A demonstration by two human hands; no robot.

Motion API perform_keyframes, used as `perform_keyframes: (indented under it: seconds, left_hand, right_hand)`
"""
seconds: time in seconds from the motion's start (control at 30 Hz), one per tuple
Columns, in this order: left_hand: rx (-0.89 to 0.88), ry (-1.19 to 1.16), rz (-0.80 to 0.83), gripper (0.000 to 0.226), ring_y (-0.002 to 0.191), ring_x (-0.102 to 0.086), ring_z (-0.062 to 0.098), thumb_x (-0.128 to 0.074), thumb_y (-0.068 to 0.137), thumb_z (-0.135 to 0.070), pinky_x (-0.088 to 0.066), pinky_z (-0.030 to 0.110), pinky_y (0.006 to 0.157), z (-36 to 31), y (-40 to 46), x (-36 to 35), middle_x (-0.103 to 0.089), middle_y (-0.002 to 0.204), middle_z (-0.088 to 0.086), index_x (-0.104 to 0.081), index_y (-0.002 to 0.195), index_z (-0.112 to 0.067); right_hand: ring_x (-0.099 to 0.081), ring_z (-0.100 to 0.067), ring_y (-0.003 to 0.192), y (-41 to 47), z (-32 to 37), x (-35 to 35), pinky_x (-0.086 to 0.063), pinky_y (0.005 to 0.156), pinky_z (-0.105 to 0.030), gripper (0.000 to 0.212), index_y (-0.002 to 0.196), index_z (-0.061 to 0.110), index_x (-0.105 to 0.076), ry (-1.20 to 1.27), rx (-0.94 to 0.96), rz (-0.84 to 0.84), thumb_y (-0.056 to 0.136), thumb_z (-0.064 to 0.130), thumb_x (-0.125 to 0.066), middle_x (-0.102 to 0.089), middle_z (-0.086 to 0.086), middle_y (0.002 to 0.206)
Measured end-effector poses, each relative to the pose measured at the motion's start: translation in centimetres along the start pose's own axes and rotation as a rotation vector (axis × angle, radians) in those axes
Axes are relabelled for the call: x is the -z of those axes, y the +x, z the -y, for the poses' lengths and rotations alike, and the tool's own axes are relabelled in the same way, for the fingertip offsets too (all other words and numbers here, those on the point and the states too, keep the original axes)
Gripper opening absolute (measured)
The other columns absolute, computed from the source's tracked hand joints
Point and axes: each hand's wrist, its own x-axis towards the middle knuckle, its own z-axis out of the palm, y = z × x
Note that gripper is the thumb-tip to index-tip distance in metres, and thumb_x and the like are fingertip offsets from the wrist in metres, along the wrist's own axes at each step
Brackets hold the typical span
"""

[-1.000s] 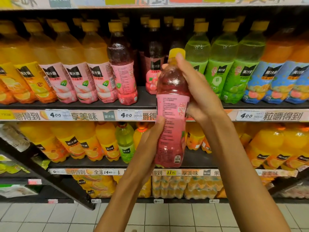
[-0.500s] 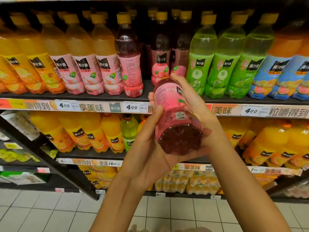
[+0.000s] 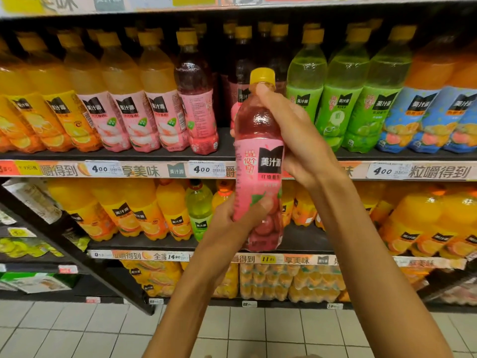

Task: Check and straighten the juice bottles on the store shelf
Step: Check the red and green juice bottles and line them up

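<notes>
I hold a red juice bottle (image 3: 258, 140) with a pink label and yellow cap upright in front of the shelves, its front label facing me. My right hand (image 3: 296, 135) grips its neck and shoulder from the right. My left hand (image 3: 232, 223) grips its lower part, thumb across the label. Behind it, the upper shelf (image 3: 227, 148) shows a gap in the red bottle row, next to another red bottle (image 3: 197, 99) standing with its back label forward.
The upper shelf carries orange (image 3: 38, 99), pale pink-label (image 3: 124, 104), green (image 3: 343, 94) and blue-label (image 3: 428, 104) bottles. The lower shelf holds orange bottles (image 3: 144, 210) and one green bottle (image 3: 199, 210). Multipacks sit at the bottom. A side rack (image 3: 51, 241) juts out at left above the tiled floor.
The bottle was upright with its back label toward me, then tipped so its base faced me. Now it is upright again, turned with the front label facing me.
</notes>
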Motion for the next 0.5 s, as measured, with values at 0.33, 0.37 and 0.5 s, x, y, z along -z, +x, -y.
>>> perform_keyframes:
  seconds: [0.33, 0.37, 0.5]
  left_hand:
    - [-0.355, 0.152, -0.125, 0.04, 0.063, -0.063, 0.016, -0.077, 0.066, -0.011, -0.05, 0.027, 0.054, 0.9, 2.7, 0.1, -0.068, 0.08, 0.006, -0.06, 0.103, -0.017]
    - [-0.372, 0.187, -0.125, 0.046, 0.074, -0.066, 0.014, -0.077, 0.066, -0.012, -0.053, 0.026, 0.062, 1.1, 3.1, 0.3, -0.069, 0.09, 0.004, -0.059, 0.107, -0.021]
    - [-0.438, 0.324, -0.169, 0.051, 0.095, -0.06, 0.001, -0.081, 0.061, -0.018, -0.046, 0.011, 0.075, 1.4, 4.0, 0.8, -0.063, 0.109, 0.008, -0.057, 0.105, -0.031]
  right_hand:
    - [-0.061, -0.018, 0.109, -3.1, -0.3, 1.6, -0.049, 0.092, -0.033, 0.046, 0.121, 0.02, -0.054, -0.19, 0.277, 0.224, 0.077, 0.027, -0.065, -0.064, -0.001, 0.115]
    - [-0.061, -0.016, 0.108, -3.4, -0.4, 1.7, -0.048, 0.091, -0.032, 0.048, 0.122, 0.018, -0.053, -0.185, 0.304, 0.262, 0.076, 0.022, -0.066, -0.064, 0.001, 0.113]
    - [-0.06, -0.008, 0.106, -4.3, -0.2, 1.7, -0.049, 0.09, -0.025, 0.05, 0.119, 0.021, -0.054, -0.246, 0.372, 0.366, 0.073, 0.009, -0.07, -0.063, 0.009, 0.108]
